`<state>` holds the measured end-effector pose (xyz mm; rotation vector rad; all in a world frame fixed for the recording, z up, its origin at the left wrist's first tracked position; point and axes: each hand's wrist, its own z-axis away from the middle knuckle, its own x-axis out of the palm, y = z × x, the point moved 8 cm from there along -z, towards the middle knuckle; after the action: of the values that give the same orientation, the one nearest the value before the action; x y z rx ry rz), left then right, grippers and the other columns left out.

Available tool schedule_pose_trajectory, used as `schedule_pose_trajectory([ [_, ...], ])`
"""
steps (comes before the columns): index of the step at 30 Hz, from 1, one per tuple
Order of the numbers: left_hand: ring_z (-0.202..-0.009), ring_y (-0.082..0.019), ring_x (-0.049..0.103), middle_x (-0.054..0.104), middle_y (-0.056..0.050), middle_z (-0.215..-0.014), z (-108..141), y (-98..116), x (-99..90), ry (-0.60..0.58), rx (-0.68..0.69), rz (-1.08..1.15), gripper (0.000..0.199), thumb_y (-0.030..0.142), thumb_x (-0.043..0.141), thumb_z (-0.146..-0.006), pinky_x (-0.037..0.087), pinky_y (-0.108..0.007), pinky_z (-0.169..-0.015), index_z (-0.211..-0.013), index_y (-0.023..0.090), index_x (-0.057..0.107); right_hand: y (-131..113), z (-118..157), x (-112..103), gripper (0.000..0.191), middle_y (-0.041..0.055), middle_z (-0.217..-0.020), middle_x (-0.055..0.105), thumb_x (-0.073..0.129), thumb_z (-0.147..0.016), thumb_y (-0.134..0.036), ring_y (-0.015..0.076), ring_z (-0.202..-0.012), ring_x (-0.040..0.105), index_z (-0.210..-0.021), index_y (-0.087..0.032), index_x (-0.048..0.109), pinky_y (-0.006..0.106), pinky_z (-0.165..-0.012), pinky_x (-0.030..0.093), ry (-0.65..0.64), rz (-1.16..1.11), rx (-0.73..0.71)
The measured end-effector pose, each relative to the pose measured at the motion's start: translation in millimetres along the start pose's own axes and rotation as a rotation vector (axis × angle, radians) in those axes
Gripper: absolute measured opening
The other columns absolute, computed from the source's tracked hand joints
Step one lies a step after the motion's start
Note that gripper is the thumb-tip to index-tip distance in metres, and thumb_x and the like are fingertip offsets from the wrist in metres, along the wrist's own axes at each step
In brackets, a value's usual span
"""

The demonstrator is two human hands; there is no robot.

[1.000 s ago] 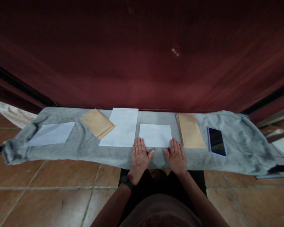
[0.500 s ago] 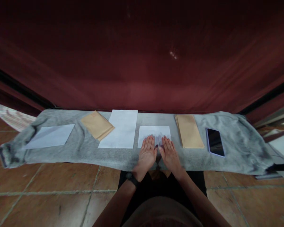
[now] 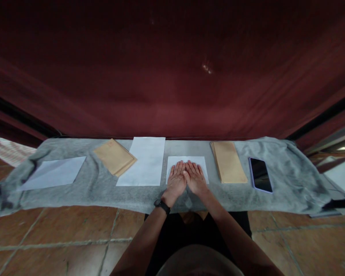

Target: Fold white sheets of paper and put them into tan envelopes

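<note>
Both palms lie flat, side by side, on a small white sheet of paper (image 3: 186, 158) that looks folded. My left hand (image 3: 176, 180), with a dark watch (image 3: 162, 206) at its wrist, has its fingers stretched forward over the sheet's left part. Touching it along the thumb side, my right hand (image 3: 196, 179) rests on the right part, fingers also straight. The hands hide much of the sheet's middle and near edge. Just to the left is a larger white sheet (image 3: 146, 161), partly under a stack of brown envelopes (image 3: 113, 155).
A grey cloth (image 3: 100, 197) covers the narrow table. Another white sheet (image 3: 54, 172) lies at the far left. Right of my hands are a second stack of brown envelopes (image 3: 230, 163) and a phone (image 3: 260, 174). A dark red curtain (image 3: 172, 84) hangs behind the table.
My hands have come together over the small sheet; before, a gap separated them. The view has shifted slightly. The other papers, envelopes and phone lie as before.
</note>
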<state>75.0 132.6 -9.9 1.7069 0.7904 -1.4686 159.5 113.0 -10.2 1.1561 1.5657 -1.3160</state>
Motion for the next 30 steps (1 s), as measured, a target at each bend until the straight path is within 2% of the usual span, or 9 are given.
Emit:
schedule_pose_trajectory([
  [3,-0.154,-0.023,0.025,0.034,-0.013,-0.163,-5,-5,0.0,0.002,-0.047,0.014,0.058,0.022,0.025,-0.101,0.022,-0.047,-0.126,-0.157,0.008,0.034,5,-3,1,0.056,0.0109,-0.162,0.037,0.022,-0.108,-0.039,0.0282,-0.149,0.035,-0.155,-0.014,0.041,0.049,-0.123,0.021,0.033,0.025,0.004],
  [9,-0.154,-0.024,0.026,0.032,-0.015,-0.163,-5,-9,-3.3,0.070,-0.110,0.008,0.058,0.026,0.027,-0.102,0.021,-0.046,-0.126,-0.155,0.005,0.036,13,-4,0,0.059,0.0161,-0.161,0.037,0.026,-0.108,-0.040,0.0296,-0.149,0.034,-0.154,-0.006,0.039,0.048,-0.123,0.020,0.090,0.067,0.049],
  [17,-0.154,-0.028,0.024,0.033,-0.019,-0.162,0,-20,-5.4,0.125,-0.223,-0.014,0.063,0.040,0.030,-0.105,0.022,-0.048,-0.126,-0.154,0.001,0.036,29,2,-4,0.062,0.0222,-0.158,0.039,0.027,-0.107,-0.042,0.0312,-0.148,0.037,-0.154,-0.003,0.038,0.051,-0.121,0.024,0.178,0.071,0.118],
  [23,-0.152,-0.031,0.028,0.032,-0.024,-0.161,7,-26,-7.2,0.209,-0.291,-0.004,0.066,0.041,0.033,-0.104,0.025,-0.050,-0.124,-0.155,-0.002,0.032,39,10,-8,0.068,0.0279,-0.157,0.038,0.027,-0.107,-0.046,0.0347,-0.146,0.038,-0.154,0.002,0.035,0.056,-0.119,0.028,0.272,0.059,0.160],
  [30,-0.152,-0.034,0.027,0.031,-0.028,-0.160,17,-34,-4.5,0.288,-0.367,0.019,0.072,0.046,0.034,-0.104,0.028,-0.051,-0.123,-0.153,-0.005,0.032,48,21,-11,0.070,0.0290,-0.158,0.036,0.027,-0.106,-0.048,0.0374,-0.146,0.038,-0.155,0.002,0.032,0.058,-0.116,0.032,0.323,0.053,0.212],
])
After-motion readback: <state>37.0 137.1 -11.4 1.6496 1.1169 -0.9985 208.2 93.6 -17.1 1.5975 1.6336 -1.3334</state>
